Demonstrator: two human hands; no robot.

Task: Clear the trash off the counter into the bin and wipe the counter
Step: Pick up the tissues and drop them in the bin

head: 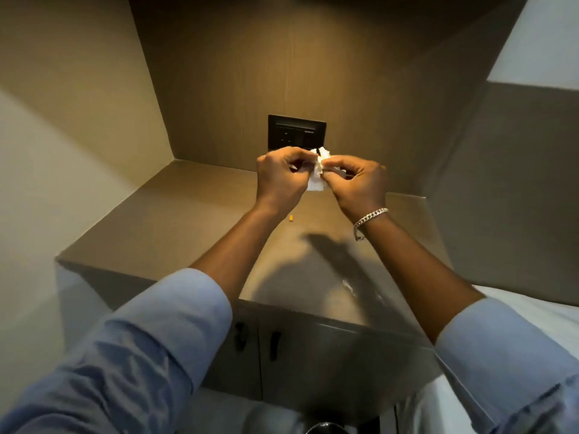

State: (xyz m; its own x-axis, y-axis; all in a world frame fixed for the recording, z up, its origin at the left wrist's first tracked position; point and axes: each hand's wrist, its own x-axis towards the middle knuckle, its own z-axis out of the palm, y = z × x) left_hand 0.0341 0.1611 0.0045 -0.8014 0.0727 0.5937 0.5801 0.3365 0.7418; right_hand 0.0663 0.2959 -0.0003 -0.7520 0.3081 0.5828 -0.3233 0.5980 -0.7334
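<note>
Both of my hands are raised above the brown counter [175,223] and pinch a crumpled white tissue [317,172] between them. My left hand [280,177] grips its left side, my right hand [357,183] its right side. A small yellow-orange scrap [291,218] lies on the counter just below my left wrist. Near the counter's front edge a small clear crumpled wrapper [348,287] lies in the shadow of my right arm.
A dark socket panel [296,132] is set in the back wall behind my hands. Cabinet doors with dark handles [274,346] are below the counter. A round dark rim [326,429] shows at the bottom edge. White bedding [539,311] lies at the right.
</note>
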